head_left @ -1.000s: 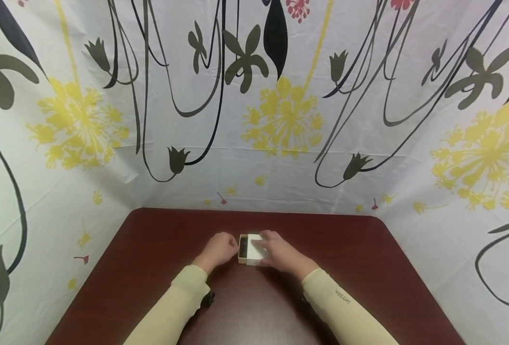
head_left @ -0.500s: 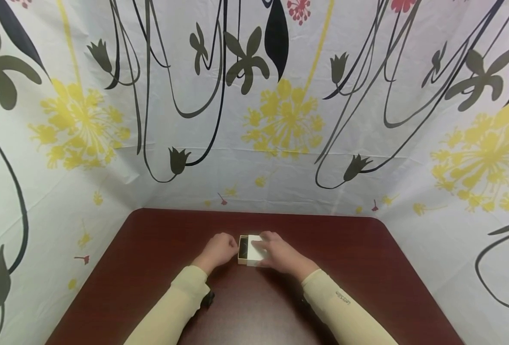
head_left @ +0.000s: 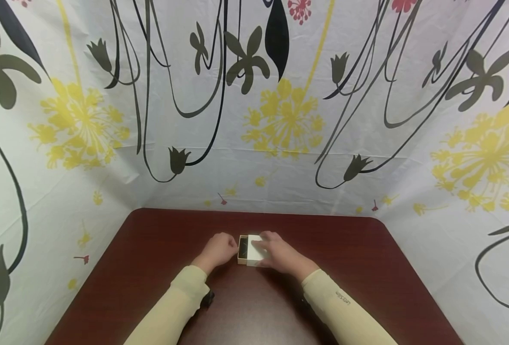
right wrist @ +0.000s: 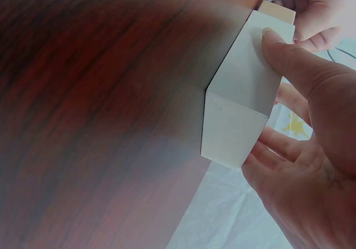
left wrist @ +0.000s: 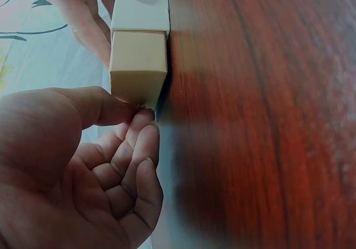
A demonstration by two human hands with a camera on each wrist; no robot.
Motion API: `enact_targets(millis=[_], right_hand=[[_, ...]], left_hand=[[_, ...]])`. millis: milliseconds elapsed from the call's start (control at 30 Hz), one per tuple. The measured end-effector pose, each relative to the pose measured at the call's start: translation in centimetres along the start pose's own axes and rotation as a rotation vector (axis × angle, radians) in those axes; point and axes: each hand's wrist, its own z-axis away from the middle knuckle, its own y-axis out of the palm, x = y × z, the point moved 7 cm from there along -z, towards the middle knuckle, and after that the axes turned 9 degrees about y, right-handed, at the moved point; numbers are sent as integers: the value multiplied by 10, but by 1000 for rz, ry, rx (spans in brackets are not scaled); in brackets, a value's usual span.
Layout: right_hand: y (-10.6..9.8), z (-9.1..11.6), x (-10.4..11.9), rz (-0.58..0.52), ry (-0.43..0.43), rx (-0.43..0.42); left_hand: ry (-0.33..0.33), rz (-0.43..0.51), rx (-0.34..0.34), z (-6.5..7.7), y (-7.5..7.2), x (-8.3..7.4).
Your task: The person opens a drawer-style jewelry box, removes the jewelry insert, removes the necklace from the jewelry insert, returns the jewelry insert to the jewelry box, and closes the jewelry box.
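Note:
A small sliding box lies at the middle of the table. Its white outer sleeve (head_left: 253, 258) covers the right part, and a tan inner tray (left wrist: 139, 51) sticks out to the left. The exposed part of the tray looks dark inside; what it holds is unclear. My left hand (head_left: 219, 249) pinches with thumb and forefinger at the tray's end, where a tiny bit shows between the tips; most of it is hidden. The other fingers are curled in. My right hand (head_left: 283, 254) grips the sleeve from its two long sides, thumb on the near side, as the right wrist view shows.
A dark red-brown wooden table (head_left: 254, 306) with rounded far corners lies under both arms. White cloth (head_left: 254, 182) with yellow, grey and red flower prints hangs around its back and sides. A dark strap piece (head_left: 208, 299) shows under the left cuff.

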Motion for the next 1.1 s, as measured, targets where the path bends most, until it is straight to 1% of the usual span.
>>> enact_targets(millis=[333, 733, 1100], right_hand=[[0, -1, 0, -15, 15, 7], [1, 0, 0, -11, 12, 3], [0, 0, -1, -2, 4, -7]], left_hand=[[-4, -7, 4, 1, 0, 0], [-4, -6, 2, 2, -1, -1], [-30, 21, 10, 1, 1, 3]])
